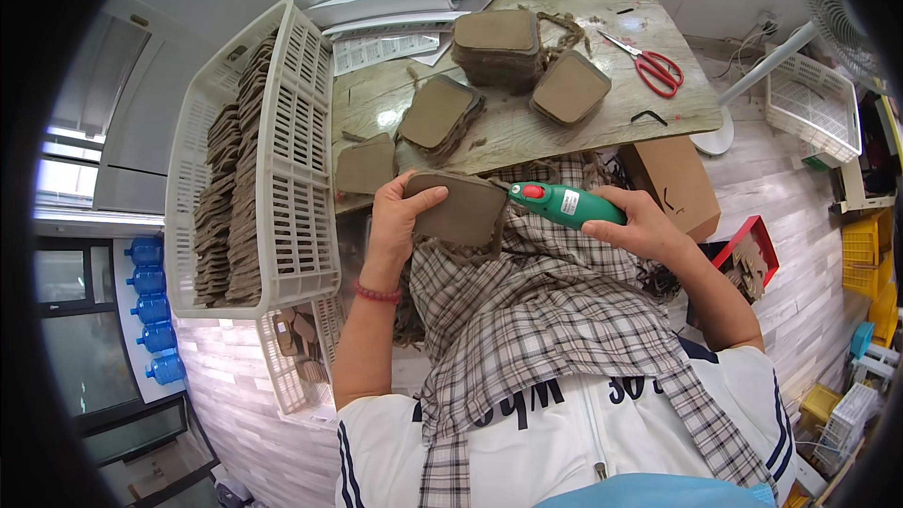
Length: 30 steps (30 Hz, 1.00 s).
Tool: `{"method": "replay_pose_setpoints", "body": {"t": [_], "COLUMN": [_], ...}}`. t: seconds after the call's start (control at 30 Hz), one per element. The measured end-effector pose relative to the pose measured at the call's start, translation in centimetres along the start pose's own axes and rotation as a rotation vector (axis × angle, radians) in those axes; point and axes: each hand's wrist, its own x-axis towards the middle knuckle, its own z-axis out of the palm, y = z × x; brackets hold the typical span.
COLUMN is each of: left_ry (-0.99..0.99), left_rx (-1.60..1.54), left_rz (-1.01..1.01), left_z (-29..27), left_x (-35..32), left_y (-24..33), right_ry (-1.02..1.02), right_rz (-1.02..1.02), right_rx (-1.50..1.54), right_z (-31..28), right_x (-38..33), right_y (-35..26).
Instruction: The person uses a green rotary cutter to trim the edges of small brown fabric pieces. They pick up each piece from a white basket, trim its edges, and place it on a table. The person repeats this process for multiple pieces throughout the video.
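My left hand (400,214) grips a brown rounded rectangular pad (459,212) over my lap, thumb on its upper face. Shaggy fibres hang along the pad's edge. In my right hand (642,226) is a green handheld electric cutter (569,206) with a red switch. Its head meets the pad's right edge; the blade itself is too small to make out. Just beyond, on the table, lie a thick stack of similar pads (497,33), two smaller piles, one on the left (437,113) and one on the right (571,87), and a pad (366,166) at the near left edge.
Left of the table (649,0) stands a white plastic crate (299,160) packed with brown pads. Red-handled scissors (656,71), a hex key (649,117) and papers (400,9) lie on top. A cardboard box (670,183) and a red box (769,254) sit at right.
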Motion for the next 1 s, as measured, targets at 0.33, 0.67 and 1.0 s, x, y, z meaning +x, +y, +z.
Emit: {"method": "replay_pose_setpoints", "body": {"t": [0.33, 0.67, 1.0], "left_ry": [-0.090, -0.274, -0.138], "left_rx": [0.095, 0.174, 0.254], "left_rz": [-0.090, -0.242, -0.227], "left_z": [1.2, 1.4, -3.1], "left_x": [-0.1, -0.1, 0.3], "left_y": [-0.4, 0.1, 1.1], "right_ry": [-0.006, -0.052, -0.064], "right_rz": [-0.090, -0.120, -0.104], "right_rx": [-0.150, -0.114, -0.027], "right_z": [0.5, 1.5, 3.4], "right_x": [0.4, 1.5, 3.1], "right_y": [0.2, -0.9, -1.9]}}
